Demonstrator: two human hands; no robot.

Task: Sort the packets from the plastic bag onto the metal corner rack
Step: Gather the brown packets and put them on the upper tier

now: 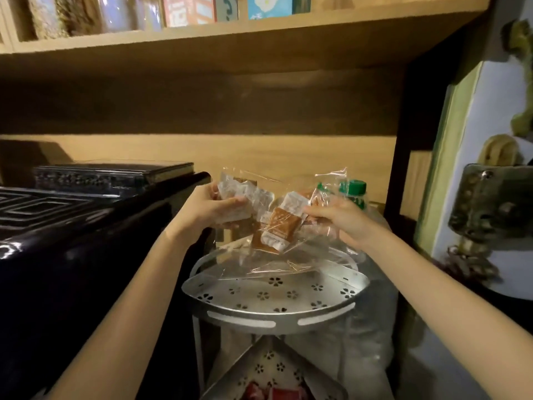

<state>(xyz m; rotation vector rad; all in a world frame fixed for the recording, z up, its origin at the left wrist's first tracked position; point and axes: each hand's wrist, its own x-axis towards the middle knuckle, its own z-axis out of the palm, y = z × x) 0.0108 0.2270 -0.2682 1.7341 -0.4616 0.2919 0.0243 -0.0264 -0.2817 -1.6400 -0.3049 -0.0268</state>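
A clear plastic bag hangs above the top tier of the metal corner rack, whose perforated tray holds nothing but the bag's lower edge. Several small packets with brown filling show through the bag. My left hand grips a few pale packets at the bag's left side. My right hand pinches the bag's right edge with packets inside. A lower rack tier sits beneath, with red items on it.
A dark glossy appliance stands directly left of the rack. A green-capped bottle and a large clear water jug stand behind and right. A wooden shelf runs overhead, and a dark post stands at right.
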